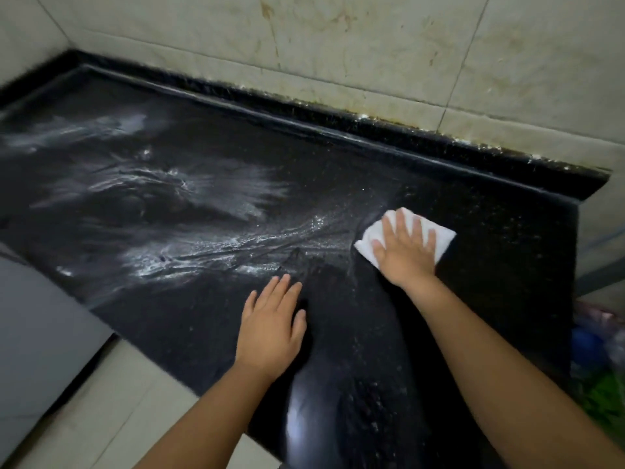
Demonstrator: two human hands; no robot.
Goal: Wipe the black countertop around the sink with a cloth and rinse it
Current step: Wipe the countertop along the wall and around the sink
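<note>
Two bare hands over black countertop, left hand nearest, flat, fingers straight on the stone, right hand beyond, fingers spread, pressing white cloth near right end, soapy streaks left, tiled wall behind

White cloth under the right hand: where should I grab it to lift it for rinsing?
Pinch the white cloth at its far right corner, coming from the right. It lies folded flat on the countertop, and the right hand covers its middle, leaving that corner exposed.
</note>
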